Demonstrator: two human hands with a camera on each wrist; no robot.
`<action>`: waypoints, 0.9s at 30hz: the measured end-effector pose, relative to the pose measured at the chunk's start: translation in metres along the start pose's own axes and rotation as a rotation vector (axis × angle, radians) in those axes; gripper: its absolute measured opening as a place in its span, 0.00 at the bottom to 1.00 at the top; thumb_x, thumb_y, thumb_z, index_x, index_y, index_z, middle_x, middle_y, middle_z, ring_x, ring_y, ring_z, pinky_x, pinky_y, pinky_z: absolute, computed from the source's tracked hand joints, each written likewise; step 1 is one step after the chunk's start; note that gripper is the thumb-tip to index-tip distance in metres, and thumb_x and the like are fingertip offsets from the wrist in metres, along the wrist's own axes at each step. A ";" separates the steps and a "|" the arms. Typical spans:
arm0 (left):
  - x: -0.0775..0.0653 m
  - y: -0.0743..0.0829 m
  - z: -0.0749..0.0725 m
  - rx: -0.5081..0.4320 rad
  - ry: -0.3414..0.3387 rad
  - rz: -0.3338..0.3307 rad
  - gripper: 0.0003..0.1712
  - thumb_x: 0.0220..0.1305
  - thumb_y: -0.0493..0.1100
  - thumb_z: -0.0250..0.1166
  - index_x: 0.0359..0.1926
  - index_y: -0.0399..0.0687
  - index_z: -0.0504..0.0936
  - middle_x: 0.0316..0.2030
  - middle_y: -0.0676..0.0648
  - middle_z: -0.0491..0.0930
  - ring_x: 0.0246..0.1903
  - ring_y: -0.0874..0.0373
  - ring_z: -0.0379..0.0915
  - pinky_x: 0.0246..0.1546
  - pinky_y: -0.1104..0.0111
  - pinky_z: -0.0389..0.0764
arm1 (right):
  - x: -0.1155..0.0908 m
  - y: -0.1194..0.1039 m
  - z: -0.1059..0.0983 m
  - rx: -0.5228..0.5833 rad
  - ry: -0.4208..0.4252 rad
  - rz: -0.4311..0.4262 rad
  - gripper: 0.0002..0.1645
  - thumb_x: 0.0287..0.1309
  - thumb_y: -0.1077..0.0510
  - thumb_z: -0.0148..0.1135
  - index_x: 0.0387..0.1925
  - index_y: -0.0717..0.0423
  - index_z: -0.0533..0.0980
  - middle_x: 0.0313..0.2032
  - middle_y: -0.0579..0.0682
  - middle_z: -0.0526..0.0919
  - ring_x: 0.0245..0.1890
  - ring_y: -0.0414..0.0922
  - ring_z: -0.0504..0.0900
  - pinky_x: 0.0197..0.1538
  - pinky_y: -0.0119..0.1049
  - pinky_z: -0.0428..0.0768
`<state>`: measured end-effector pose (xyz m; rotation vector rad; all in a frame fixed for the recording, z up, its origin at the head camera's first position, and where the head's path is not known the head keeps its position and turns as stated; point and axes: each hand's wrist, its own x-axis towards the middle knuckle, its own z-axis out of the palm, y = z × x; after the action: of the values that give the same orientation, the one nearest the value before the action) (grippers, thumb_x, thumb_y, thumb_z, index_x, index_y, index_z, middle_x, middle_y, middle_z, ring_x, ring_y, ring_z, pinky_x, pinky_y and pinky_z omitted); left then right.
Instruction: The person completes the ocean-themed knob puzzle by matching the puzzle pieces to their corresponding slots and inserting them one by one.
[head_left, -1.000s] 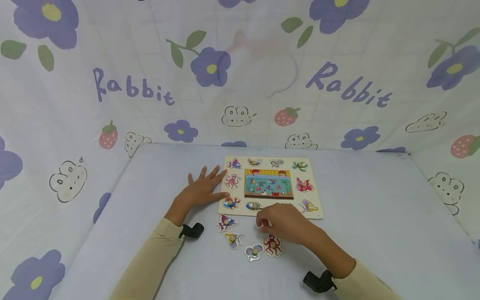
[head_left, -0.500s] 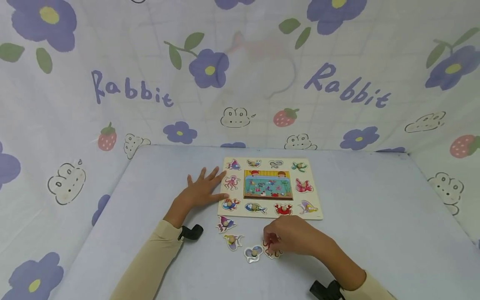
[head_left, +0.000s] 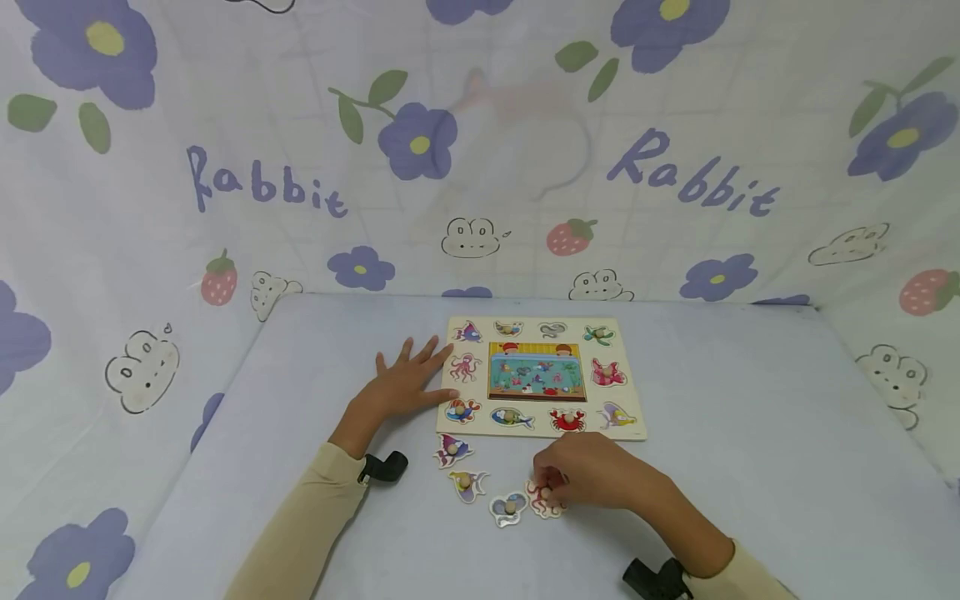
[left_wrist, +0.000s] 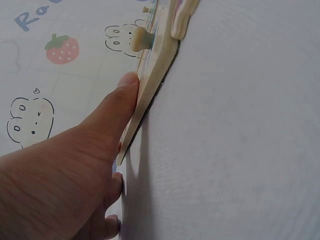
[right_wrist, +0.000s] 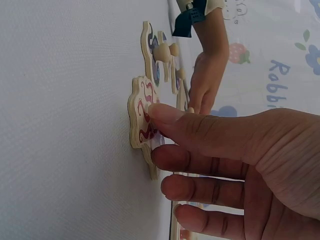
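Note:
A wooden peg puzzle board (head_left: 480, 387) with an aquarium picture in its middle lies on the table. My left hand (head_left: 401, 387) rests with spread fingers at the board's left edge; in the left wrist view the thumb (left_wrist: 112, 107) presses along that edge. Below the board, my right hand (head_left: 603, 471) pinches the knob of a red octopus puzzle piece (head_left: 540, 502) between thumb and forefinger. In the right wrist view the octopus piece (right_wrist: 137, 112) is close over the white cloth, with the other fingers loosely bent beside it.
Left of the octopus lie a grey piece (head_left: 508, 507), a yellow-and-purple fish (head_left: 467, 485) and a purple fish (head_left: 452, 450), all with knobs. A red crab piece (head_left: 567, 420) and several others sit on the board. A printed curtain (head_left: 525, 167) hangs behind the table.
My right hand has drawn back from the board's lower edge to the octopus piece and taken its knob, uncovering the red crab. The left hand stays in place.

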<state>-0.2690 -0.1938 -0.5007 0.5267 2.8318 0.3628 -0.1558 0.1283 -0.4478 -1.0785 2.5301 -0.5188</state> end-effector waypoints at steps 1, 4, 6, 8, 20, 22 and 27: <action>0.001 0.000 -0.001 0.007 -0.001 -0.003 0.52 0.66 0.76 0.53 0.82 0.66 0.43 0.81 0.50 0.37 0.78 0.34 0.27 0.65 0.25 0.33 | 0.000 0.001 0.000 -0.002 -0.001 0.002 0.09 0.53 0.54 0.78 0.30 0.40 0.82 0.21 0.33 0.74 0.27 0.33 0.71 0.33 0.31 0.72; 0.003 0.001 -0.003 0.006 0.014 0.000 0.52 0.66 0.76 0.54 0.82 0.65 0.44 0.81 0.49 0.38 0.78 0.34 0.28 0.65 0.25 0.34 | 0.001 0.002 -0.002 -0.005 0.004 0.009 0.09 0.54 0.54 0.78 0.30 0.40 0.82 0.21 0.33 0.74 0.27 0.33 0.71 0.33 0.31 0.72; 0.002 0.002 -0.004 -0.003 0.023 0.002 0.52 0.66 0.75 0.55 0.82 0.64 0.45 0.81 0.48 0.39 0.78 0.33 0.29 0.65 0.25 0.34 | 0.002 0.001 -0.003 -0.005 0.006 0.008 0.09 0.54 0.54 0.78 0.29 0.41 0.81 0.21 0.33 0.74 0.27 0.33 0.71 0.33 0.31 0.72; 0.002 0.002 -0.004 -0.013 0.025 -0.001 0.52 0.66 0.74 0.56 0.82 0.63 0.47 0.81 0.47 0.40 0.78 0.33 0.29 0.65 0.25 0.34 | 0.002 0.001 -0.003 -0.007 0.004 0.001 0.09 0.54 0.54 0.78 0.29 0.41 0.81 0.21 0.33 0.73 0.27 0.33 0.71 0.33 0.30 0.72; -0.002 0.001 0.005 -0.031 0.029 0.001 0.52 0.66 0.75 0.55 0.82 0.64 0.47 0.81 0.48 0.40 0.78 0.33 0.29 0.65 0.25 0.32 | 0.001 0.003 0.003 0.005 -0.018 -0.009 0.09 0.55 0.54 0.77 0.29 0.40 0.82 0.21 0.31 0.74 0.26 0.32 0.71 0.34 0.30 0.73; -0.001 0.001 0.004 -0.035 0.032 0.000 0.52 0.66 0.75 0.55 0.82 0.64 0.47 0.81 0.48 0.40 0.78 0.33 0.28 0.65 0.25 0.32 | 0.002 0.003 0.002 0.003 -0.018 -0.012 0.08 0.56 0.54 0.77 0.29 0.40 0.82 0.21 0.31 0.74 0.26 0.32 0.71 0.34 0.29 0.73; 0.000 0.000 0.002 -0.036 0.031 0.003 0.52 0.66 0.75 0.56 0.82 0.63 0.47 0.81 0.48 0.40 0.78 0.33 0.28 0.65 0.25 0.32 | 0.002 0.002 0.000 0.009 -0.021 -0.013 0.07 0.58 0.53 0.75 0.31 0.40 0.82 0.22 0.32 0.74 0.26 0.32 0.71 0.34 0.29 0.74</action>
<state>-0.2687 -0.1929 -0.5029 0.5226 2.8491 0.4256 -0.1582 0.1286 -0.4491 -1.0918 2.5023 -0.5191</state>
